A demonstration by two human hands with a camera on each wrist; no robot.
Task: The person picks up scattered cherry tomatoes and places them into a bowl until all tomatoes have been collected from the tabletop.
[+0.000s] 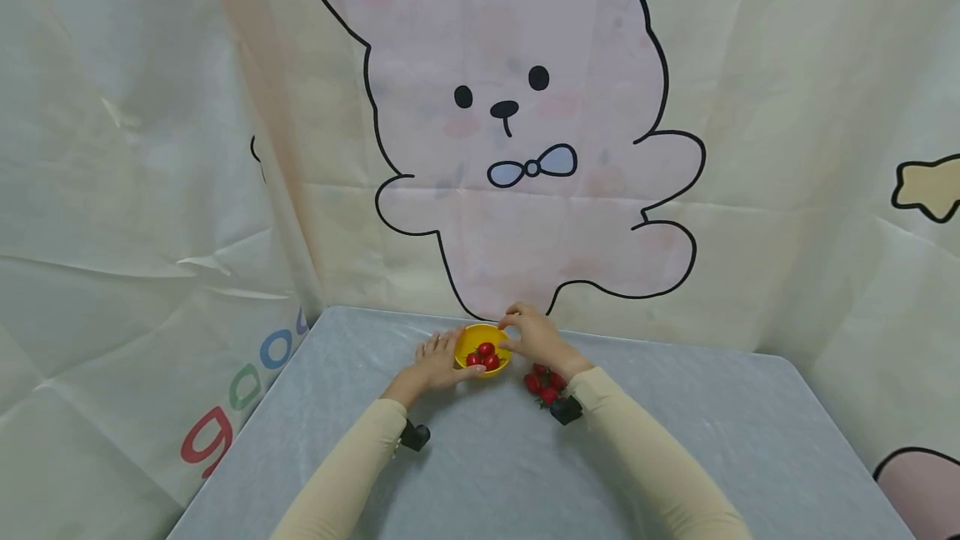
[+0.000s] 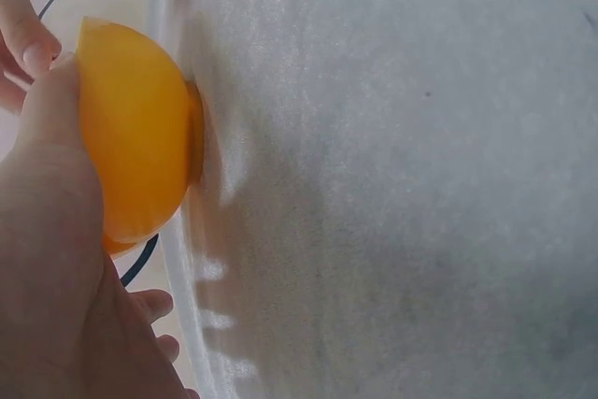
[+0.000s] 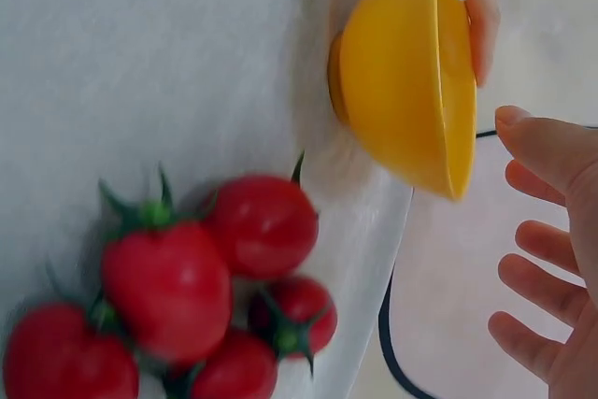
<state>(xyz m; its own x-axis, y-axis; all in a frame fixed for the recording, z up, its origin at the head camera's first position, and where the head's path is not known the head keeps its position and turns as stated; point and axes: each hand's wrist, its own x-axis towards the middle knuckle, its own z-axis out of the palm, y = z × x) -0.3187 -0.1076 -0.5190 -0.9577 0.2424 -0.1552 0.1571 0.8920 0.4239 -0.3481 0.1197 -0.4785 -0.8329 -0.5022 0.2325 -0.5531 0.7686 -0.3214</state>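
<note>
Beige sleeves (image 1: 345,465), then a round yellow bowl (image 1: 480,333) of glossy red tomatoes (image 1: 487,350).

Yellow bowl (image 3: 397,81) with its inside mostly hidden, lower-left tomato (image 3: 70,360) cut off, in the right wrist view.

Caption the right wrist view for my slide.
Right hand beside a yellow bowl, left hand at its rim, red tomatoes nearby.

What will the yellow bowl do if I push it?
The yellow bowl might tip if pushed near its rim, since its foot is narrower. Its wall shows no dent, so it's probably stiff. The cherry tomatoes inside may roll, being round.
</note>
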